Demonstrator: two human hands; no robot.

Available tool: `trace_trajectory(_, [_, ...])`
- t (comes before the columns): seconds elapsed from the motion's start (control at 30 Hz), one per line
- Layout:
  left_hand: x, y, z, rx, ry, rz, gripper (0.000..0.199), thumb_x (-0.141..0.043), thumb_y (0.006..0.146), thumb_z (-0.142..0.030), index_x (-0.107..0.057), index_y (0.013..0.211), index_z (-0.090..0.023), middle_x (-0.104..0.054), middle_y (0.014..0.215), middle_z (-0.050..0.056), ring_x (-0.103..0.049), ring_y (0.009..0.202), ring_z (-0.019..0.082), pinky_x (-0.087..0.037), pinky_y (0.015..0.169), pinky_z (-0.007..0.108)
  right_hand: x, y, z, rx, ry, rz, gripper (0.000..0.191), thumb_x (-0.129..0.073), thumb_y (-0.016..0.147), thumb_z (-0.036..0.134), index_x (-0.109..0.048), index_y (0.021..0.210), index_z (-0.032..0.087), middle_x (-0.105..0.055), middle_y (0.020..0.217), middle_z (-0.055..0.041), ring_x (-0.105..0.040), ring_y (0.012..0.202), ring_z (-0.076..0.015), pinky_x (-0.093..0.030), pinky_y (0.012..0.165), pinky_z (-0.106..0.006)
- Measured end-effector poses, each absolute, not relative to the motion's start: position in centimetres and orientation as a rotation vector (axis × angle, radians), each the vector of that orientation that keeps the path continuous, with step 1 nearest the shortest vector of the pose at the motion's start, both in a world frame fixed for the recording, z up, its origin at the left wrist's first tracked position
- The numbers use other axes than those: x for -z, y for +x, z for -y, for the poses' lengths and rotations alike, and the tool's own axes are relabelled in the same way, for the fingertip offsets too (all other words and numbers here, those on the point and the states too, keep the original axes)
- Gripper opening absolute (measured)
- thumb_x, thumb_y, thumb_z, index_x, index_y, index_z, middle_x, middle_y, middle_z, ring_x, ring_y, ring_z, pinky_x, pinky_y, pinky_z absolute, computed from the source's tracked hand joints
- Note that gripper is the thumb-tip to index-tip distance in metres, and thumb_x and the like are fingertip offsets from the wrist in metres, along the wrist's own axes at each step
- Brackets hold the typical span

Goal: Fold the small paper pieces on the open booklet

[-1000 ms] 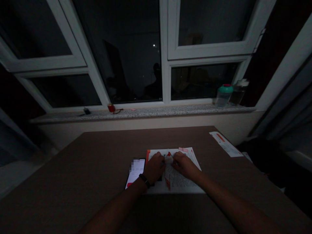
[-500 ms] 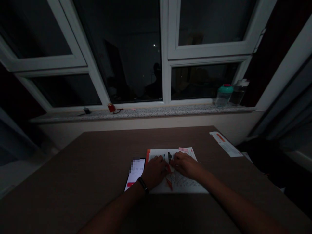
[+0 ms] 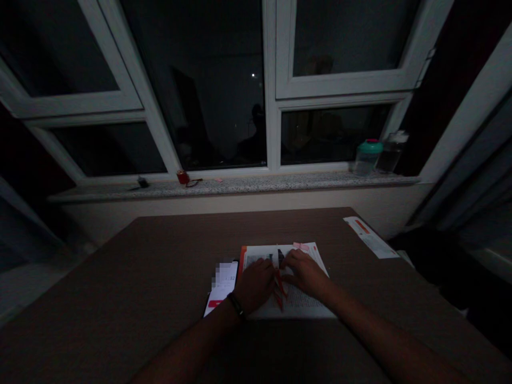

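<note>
A strip of red-and-white folded paper stands between my two hands, above a printed booklet lying on the table. My left hand is closed on the paper's left side, its fingers bent and wrist over the booklet's lower left corner. From the right, my right hand pinches the paper near its far end, where a dark tip shows. The fingertips partly hide the folds. Just left of my left hand lies a lit phone.
The brown table reaches to the wall under a window. A printed paper strip lies at its right edge. On the stone sill stand a green-lidded bottle, a clear bottle and a small red object.
My right hand's thumb and fingers have shifted slightly on the folded paper, and more of its red side shows. My left hand has moved very little.
</note>
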State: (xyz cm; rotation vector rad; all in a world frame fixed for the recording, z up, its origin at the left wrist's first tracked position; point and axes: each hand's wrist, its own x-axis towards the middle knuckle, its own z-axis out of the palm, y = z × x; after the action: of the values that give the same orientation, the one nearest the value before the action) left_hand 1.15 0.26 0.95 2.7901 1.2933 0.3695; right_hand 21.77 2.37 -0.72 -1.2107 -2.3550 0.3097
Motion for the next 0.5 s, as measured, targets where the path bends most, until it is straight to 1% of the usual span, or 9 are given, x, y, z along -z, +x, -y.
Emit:
trace_trajectory(0.1, [-1.1, 1.2, 0.2, -0.369, 2.819, -1.284, 0.014, -0.051, 0.092, -0.014, -0.058, 0.103, -0.018, -0.060, 0.106, 0.006, -0.053, 0.103, 0.024, -0.042, 0.092, 0.038, 0.6, 21.9, -2.3, -0.292, -1.203, 2.360, 0.017, -0.072, 0.083, 0.029, -0.064, 0.097, 0.023, -0.059, 0.101, -0.0041, -0.053, 0.100, -0.0224, -0.041, 0.087, -0.035])
trace_trajectory(0.17, [-1.3, 1.2, 0.5, -0.376, 2.827, -1.274, 0.015, -0.049, 0.094, -0.017, -0.058, 0.106, -0.019, -0.059, 0.108, 0.006, -0.053, 0.103, 0.024, -0.043, 0.091, 0.038, 0.4, 21.9, -2.1, -0.273, -1.192, 2.366, 0.015, -0.071, 0.084, 0.029, -0.064, 0.097, 0.022, -0.059, 0.100, -0.0043, -0.054, 0.099, -0.0224, -0.041, 0.087, -0.035])
trace_trajectory(0.33, [-1.4, 1.3, 0.7, -0.356, 2.828, -1.289, 0.015, -0.054, 0.093, -0.024, -0.055, 0.107, -0.019, -0.059, 0.108, 0.006, -0.053, 0.103, 0.025, -0.044, 0.090, 0.038, 0.0, 22.1, -1.5, -0.247, -1.134, 2.424, 0.013, -0.066, 0.088, 0.030, -0.064, 0.098, 0.020, -0.061, 0.100, -0.0057, -0.054, 0.098, -0.0228, -0.042, 0.086, -0.035])
trace_trajectory(0.43, [-1.4, 1.2, 0.6, -0.339, 2.827, -1.267, 0.018, -0.056, 0.092, -0.025, -0.055, 0.109, -0.018, -0.059, 0.111, 0.007, -0.052, 0.105, 0.025, -0.043, 0.093, 0.039, -0.2, 22.3, -1.2, -0.208, -1.137, 2.467, 0.015, -0.068, 0.086, 0.030, -0.066, 0.098, 0.021, -0.061, 0.100, -0.0062, -0.054, 0.099, -0.0239, -0.042, 0.087, -0.036])
trace_trajectory(0.5, [-1.5, 1.2, 0.5, -0.321, 2.819, -1.266, 0.020, -0.057, 0.092, -0.026, -0.055, 0.110, -0.017, -0.058, 0.111, 0.008, -0.052, 0.105, 0.025, -0.043, 0.092, 0.039, -0.3, 22.3, -1.1, -0.162, -1.175, 2.489, 0.018, -0.070, 0.084, 0.031, -0.068, 0.100, 0.022, -0.061, 0.100, -0.0065, -0.053, 0.101, -0.0255, -0.042, 0.087, -0.037])
